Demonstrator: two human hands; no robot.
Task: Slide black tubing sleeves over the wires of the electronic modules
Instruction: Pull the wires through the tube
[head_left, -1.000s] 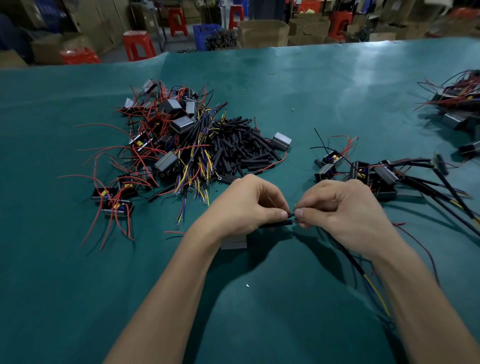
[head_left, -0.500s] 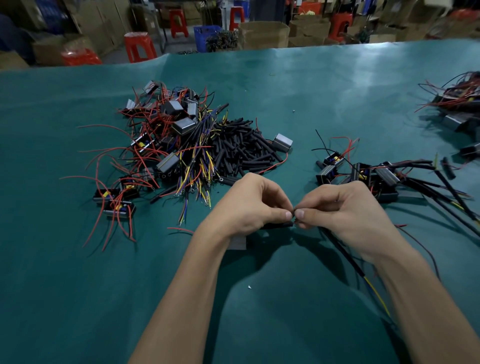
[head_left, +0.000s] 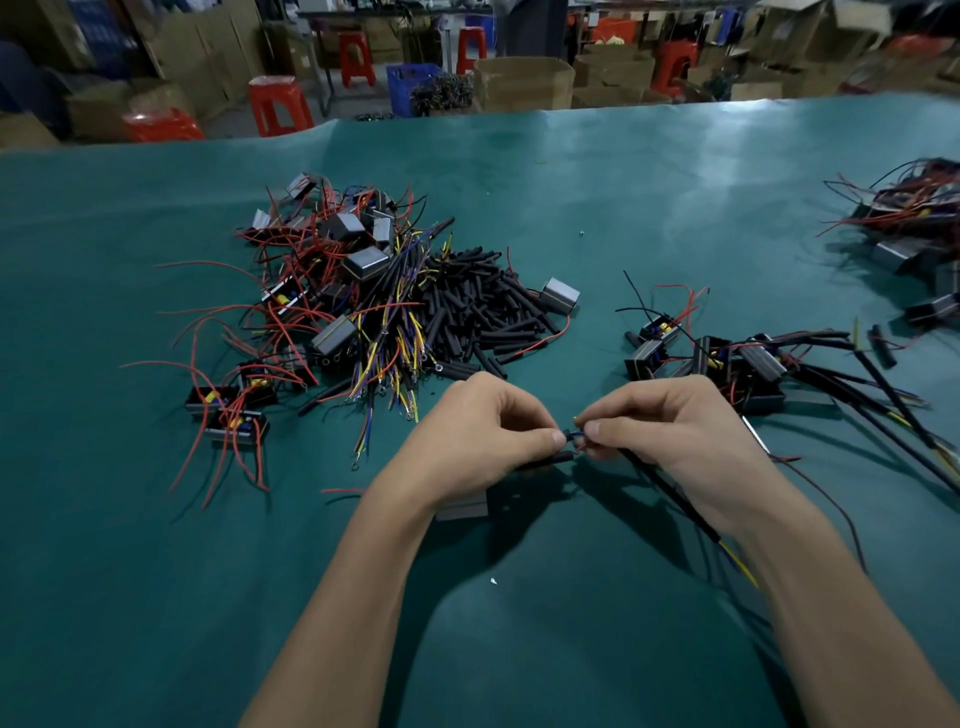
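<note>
Tubing sleeve (head_left: 545, 460) sits pinched in the left hand (head_left: 478, 436) just above the counter (head_left: 156, 571), while the right hand (head_left: 670, 441) pinches the wire tips (head_left: 577, 435) at its mouth. Threading looks barely begun; next, feed the tips straight in, with spare sleeves (head_left: 483, 312) piled beyond.

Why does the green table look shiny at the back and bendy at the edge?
Head view: overhead light glares pale on the teal table cover; the wide-angle lens curves its far edge; the boxes and red plastic stools behind look soft; both arms cast dark shadows toward the camera.
</note>
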